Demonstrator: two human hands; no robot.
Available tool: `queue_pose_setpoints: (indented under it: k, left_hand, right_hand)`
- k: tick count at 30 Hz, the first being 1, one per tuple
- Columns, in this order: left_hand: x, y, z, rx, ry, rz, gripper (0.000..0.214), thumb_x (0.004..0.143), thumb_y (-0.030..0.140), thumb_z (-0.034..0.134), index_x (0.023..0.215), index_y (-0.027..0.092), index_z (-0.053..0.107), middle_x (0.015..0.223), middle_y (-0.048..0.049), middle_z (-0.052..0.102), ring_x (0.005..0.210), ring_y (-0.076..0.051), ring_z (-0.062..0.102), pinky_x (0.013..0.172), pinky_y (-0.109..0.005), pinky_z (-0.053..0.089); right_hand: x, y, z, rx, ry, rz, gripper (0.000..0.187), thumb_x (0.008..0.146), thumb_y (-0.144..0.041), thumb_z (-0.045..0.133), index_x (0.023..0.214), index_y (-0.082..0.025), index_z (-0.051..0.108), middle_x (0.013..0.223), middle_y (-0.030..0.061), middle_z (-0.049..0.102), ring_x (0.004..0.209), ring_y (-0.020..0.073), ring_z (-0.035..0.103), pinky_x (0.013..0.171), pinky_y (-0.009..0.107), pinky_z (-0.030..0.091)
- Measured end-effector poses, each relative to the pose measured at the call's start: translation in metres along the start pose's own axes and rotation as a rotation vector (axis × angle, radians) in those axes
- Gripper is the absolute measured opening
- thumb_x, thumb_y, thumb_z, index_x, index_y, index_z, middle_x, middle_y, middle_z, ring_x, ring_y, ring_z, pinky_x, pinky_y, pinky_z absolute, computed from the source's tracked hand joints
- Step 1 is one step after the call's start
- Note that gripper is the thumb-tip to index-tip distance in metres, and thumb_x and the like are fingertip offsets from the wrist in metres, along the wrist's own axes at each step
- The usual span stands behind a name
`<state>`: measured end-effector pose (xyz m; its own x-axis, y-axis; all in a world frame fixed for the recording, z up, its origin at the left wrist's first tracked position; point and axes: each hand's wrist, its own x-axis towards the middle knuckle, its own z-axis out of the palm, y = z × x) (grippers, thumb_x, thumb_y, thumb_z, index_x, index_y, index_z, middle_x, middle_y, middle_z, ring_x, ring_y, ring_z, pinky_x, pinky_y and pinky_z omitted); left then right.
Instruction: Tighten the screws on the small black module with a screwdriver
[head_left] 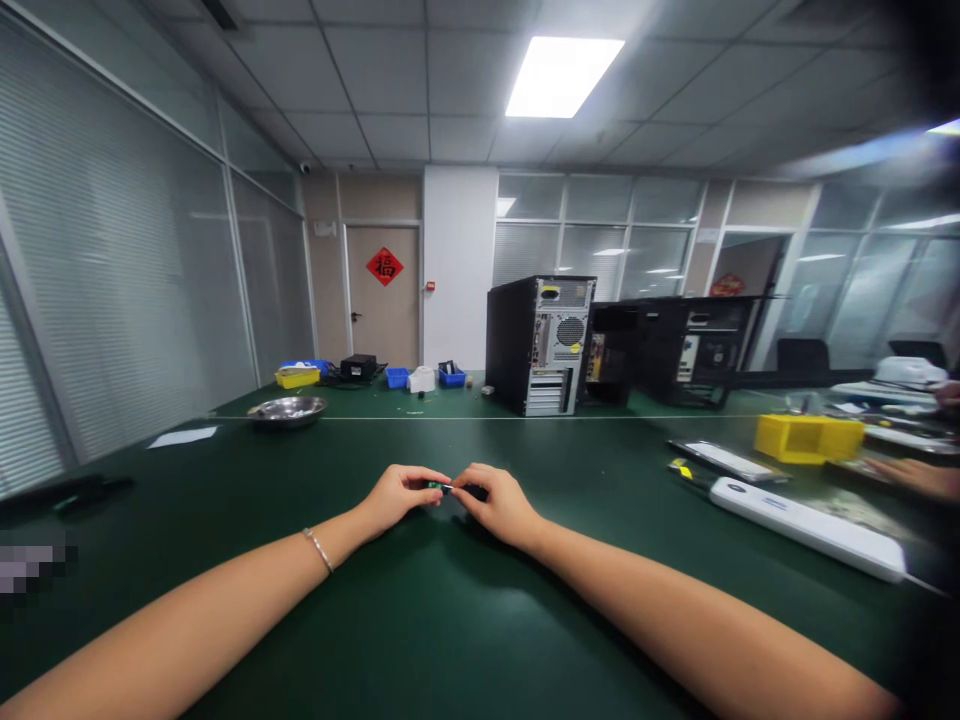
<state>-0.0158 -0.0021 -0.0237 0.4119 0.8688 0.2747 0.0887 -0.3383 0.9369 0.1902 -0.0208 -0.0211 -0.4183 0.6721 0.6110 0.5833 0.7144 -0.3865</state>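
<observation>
My two hands meet at the middle of a dark green table (420,620). My left hand (397,497) is closed in a pinch on the green end of a small object (444,488). My right hand (499,503) is closed on the dark end of the same small object. It is too small to name. A thin bracelet sits on my left wrist.
A metal bowl (288,410) and a paper sheet (182,436) lie at left. Computer towers (541,344) stand behind, with blue and yellow bins (298,377) at the far edge. A white power strip (806,525), yellow bin (808,437) and another person's hand (911,474) are at right.
</observation>
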Motion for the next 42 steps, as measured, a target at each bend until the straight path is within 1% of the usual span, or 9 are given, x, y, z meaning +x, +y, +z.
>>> queue_pose_setpoints:
  k: [10,15,20,24,30,34,37,40,42]
  left_hand:
    - [0.0007,0.001,-0.0008,-0.166,-0.001,-0.074,0.037,0.063,0.029,0.08,0.096,0.012,0.074,0.071,-0.0049,0.071,0.065,-0.013,0.061,0.068,-0.026,0.047]
    - [0.0031,0.0003,0.0002,-0.252,0.102,-0.062,0.036,0.071,0.04,0.074,0.092,0.011,0.074,0.083,-0.009,0.072,0.073,-0.016,0.064,0.072,-0.028,0.048]
    - [0.003,0.0017,0.001,-0.138,0.078,0.009,0.036,0.072,0.036,0.073,0.099,0.013,0.071,0.093,-0.0084,0.072,0.083,-0.019,0.064,0.081,-0.031,0.048]
    - [0.0024,0.0009,0.0019,-0.055,0.04,0.021,0.037,0.071,0.031,0.073,0.104,0.014,0.068,0.101,-0.0092,0.071,0.094,-0.02,0.063,0.088,-0.032,0.045]
    - [0.0045,-0.0066,0.0048,-0.082,-0.03,0.006,0.056,0.069,0.028,0.076,0.119,0.015,0.056,0.086,-0.0032,0.066,0.073,-0.014,0.062,0.072,-0.03,0.049]
    - [0.0065,-0.0077,0.0027,-0.101,0.052,0.038,0.043,0.073,0.039,0.071,0.107,0.013,0.061,0.095,-0.0062,0.065,0.079,-0.015,0.063,0.078,-0.032,0.049]
    - [0.0069,-0.005,0.0007,-0.096,0.117,0.045,0.039,0.075,0.042,0.069,0.1,0.012,0.061,0.084,-0.0048,0.066,0.072,-0.014,0.062,0.074,-0.03,0.048]
    - [0.0057,-0.0019,0.0005,-0.101,0.118,0.055,0.039,0.076,0.041,0.069,0.099,0.011,0.061,0.073,-0.0026,0.064,0.066,-0.013,0.059,0.067,-0.028,0.047]
    - [0.0043,-0.0008,0.0009,-0.12,0.09,0.066,0.038,0.075,0.039,0.07,0.1,0.012,0.061,0.079,-0.0039,0.065,0.068,-0.013,0.06,0.069,-0.028,0.047]
  right_hand:
    - [0.0016,0.0049,0.0052,0.054,0.006,0.027,0.017,0.088,-0.031,0.056,0.083,-0.021,0.068,0.08,0.0018,0.068,0.073,0.0151,0.059,0.071,0.025,0.045]
    - [0.0025,0.0044,0.0054,0.067,0.031,0.056,0.02,0.088,-0.032,0.055,0.083,-0.019,0.069,0.08,0.0024,0.068,0.072,0.0151,0.059,0.07,0.025,0.045]
    - [0.0016,0.0024,0.0043,0.079,-0.025,-0.016,0.022,0.09,-0.033,0.054,0.087,-0.02,0.071,0.08,0.0023,0.068,0.074,0.0145,0.059,0.071,0.024,0.044]
    - [0.0018,0.0034,0.0045,0.09,0.02,0.018,0.024,0.092,-0.034,0.052,0.088,-0.019,0.071,0.081,0.0033,0.067,0.074,0.0148,0.059,0.071,0.025,0.044]
    - [0.0031,0.0033,0.0036,0.122,0.006,0.027,0.028,0.093,-0.037,0.05,0.093,-0.02,0.073,0.081,0.0038,0.067,0.073,0.0146,0.059,0.07,0.024,0.045]
    - [0.0036,0.0049,0.0045,0.065,0.014,0.071,0.03,0.093,-0.037,0.049,0.091,-0.021,0.073,0.081,0.0032,0.068,0.073,0.0145,0.06,0.069,0.024,0.043]
    - [0.0032,0.0063,0.0056,0.003,0.017,0.111,0.028,0.093,-0.035,0.049,0.087,-0.021,0.073,0.081,0.0024,0.068,0.073,0.0145,0.06,0.067,0.024,0.042]
    - [0.0024,0.0063,0.0058,-0.05,-0.001,0.118,0.027,0.092,-0.034,0.05,0.085,-0.022,0.073,0.081,0.002,0.068,0.072,0.0145,0.059,0.065,0.024,0.04]
    - [0.002,0.0056,0.0055,-0.067,-0.014,0.121,0.026,0.092,-0.033,0.05,0.085,-0.023,0.073,0.081,0.0022,0.068,0.072,0.0146,0.059,0.065,0.024,0.04]
